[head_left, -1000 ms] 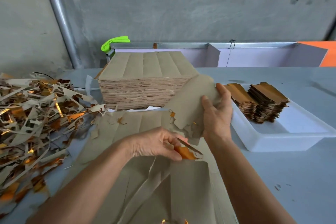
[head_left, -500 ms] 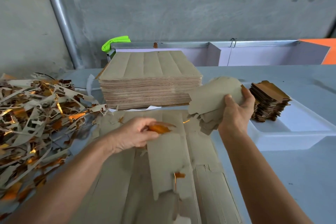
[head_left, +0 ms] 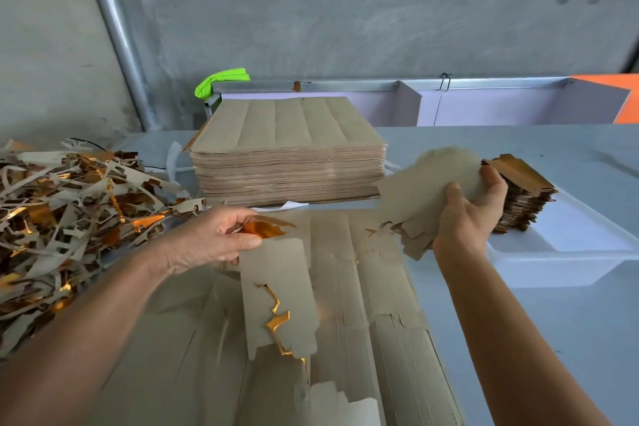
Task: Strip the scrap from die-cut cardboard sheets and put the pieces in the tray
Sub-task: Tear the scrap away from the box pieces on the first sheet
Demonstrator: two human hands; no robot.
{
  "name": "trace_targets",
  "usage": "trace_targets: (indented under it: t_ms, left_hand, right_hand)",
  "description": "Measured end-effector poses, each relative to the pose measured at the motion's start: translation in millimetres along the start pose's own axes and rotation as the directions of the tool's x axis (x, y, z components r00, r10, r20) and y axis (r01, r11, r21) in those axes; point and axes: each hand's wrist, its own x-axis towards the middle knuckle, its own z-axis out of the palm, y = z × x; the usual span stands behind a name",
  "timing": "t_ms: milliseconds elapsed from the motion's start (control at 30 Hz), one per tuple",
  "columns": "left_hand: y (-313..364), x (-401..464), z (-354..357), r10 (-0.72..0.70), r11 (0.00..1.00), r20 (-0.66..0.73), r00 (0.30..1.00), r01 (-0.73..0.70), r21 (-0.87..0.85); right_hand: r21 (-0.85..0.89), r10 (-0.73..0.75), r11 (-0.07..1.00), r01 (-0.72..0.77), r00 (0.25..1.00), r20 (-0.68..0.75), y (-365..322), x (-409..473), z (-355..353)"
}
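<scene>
Grey concrete wall at the back, a metal pipe (head_left: 117,34) running down it, and in front a pale blue table (head_left: 539,332) with everything laid out around the big stack (head_left: 288,149) of uncut sheets. Left of the stack, a heap of scrap (head_left: 65,214), grey and gold strips in a tangle. Right of the stack, the white tray (head_left: 567,249), with a pile of finished pieces (head_left: 518,194) standing at its far end. Behind the stack, a green cloth (head_left: 221,79) on a metal rail.

Now the hands. The right hand (head_left: 473,214) grips a bundle (head_left: 432,190) of stripped pieces, fingers curled round it, up in the air between stack and tray, just beside the tray's near-left corner. The left hand (head_left: 214,239) pinches a torn sheet (head_left: 276,294) in front of the stack, gold foil showing at the tear.

Looks like the delivery step: the bundle wants carrying over the rim and setting down beside the pile. Then the left hand's sheet needs its scrap torn off and thrown left onto the heap.
</scene>
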Motion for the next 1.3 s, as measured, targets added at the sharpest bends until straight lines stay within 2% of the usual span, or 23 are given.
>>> trace_targets:
  t_ms: [133, 200, 433, 600, 700, 833, 933, 967, 1000, 1067, 1133, 1167, 1233, 1300]
  left_hand:
    - [6, 1, -3, 0.038, 0.999, 0.022, 0.999, -0.038, -0.022]
    - [9, 4, -1, 0.044, 0.999, 0.033, 0.998, -0.043, -0.020]
    - [14, 7, 12, 0.078, 0.996, 0.086, 0.993, -0.082, 0.042]
    - [18, 13, 22, 0.099, 0.991, 0.054, 0.994, -0.103, 0.086]
    - [21, 16, 24, 0.102, 0.988, 0.020, 0.995, -0.104, 0.118]
    - [26, 22, 31, 0.124, 0.965, -0.022, 0.992, -0.116, 0.235]
    - [26, 25, 35, 0.129, 0.958, -0.072, 0.989, -0.105, 0.269]
    - [26, 26, 37, 0.128, 0.958, -0.092, 0.987, -0.099, 0.270]
    - [25, 26, 38, 0.130, 0.960, -0.126, 0.983, -0.093, 0.264]
    - [23, 25, 38, 0.137, 0.972, -0.235, 0.962, -0.085, 0.221]
    - [20, 23, 34, 0.146, 0.979, -0.359, 0.922, -0.083, 0.185]
    - [18, 21, 32, 0.154, 0.976, -0.406, 0.901, -0.075, 0.204]
    - [14, 17, 28, 0.177, 0.956, -0.423, 0.889, -0.054, 0.288]
    - [14, 11, 31, 0.184, 0.942, -0.367, 0.912, -0.056, 0.332]
  right_hand:
    - [-0.178, -0.068, 0.979, 0.099, 0.982, 0.173, 5, -4, -4]
    - [-0.209, -0.067, 0.970, 0.123, 0.965, 0.254, 7, -14, -1]
    - [-0.202, 0.148, 0.975, -0.090, 0.943, 0.298, 1, -25, 8]
    - [-0.285, 0.163, 0.957, -0.056, 0.916, 0.366, 1, -31, 10]
    - [-0.310, 0.161, 0.951, 0.005, 0.847, 0.506, -2, -45, 9]
    - [-0.284, 0.150, 0.955, 0.082, 0.695, 0.704, -6, -73, 6]
    - [-0.216, 0.184, 0.976, -0.005, 0.545, 0.818, -7, -86, 4]
    - [-0.224, 0.202, 0.974, -0.024, 0.529, 0.824, -7, -88, 5]
    - [-0.254, 0.217, 0.967, -0.011, 0.556, 0.803, -5, -89, 5]
    - [-0.293, 0.258, 0.954, -0.064, 0.674, 0.692, -1, -85, 7]
    - [-0.266, 0.337, 0.936, -0.229, 0.796, 0.503, 3, -76, 7]
    - [-0.230, 0.377, 0.924, -0.305, 0.830, 0.412, 4, -71, 5]
    - [-0.148, 0.426, 0.905, -0.399, 0.860, 0.281, 6, -64, 1]
    - [-0.083, 0.443, 0.896, -0.436, 0.869, 0.220, 6, -59, 0]
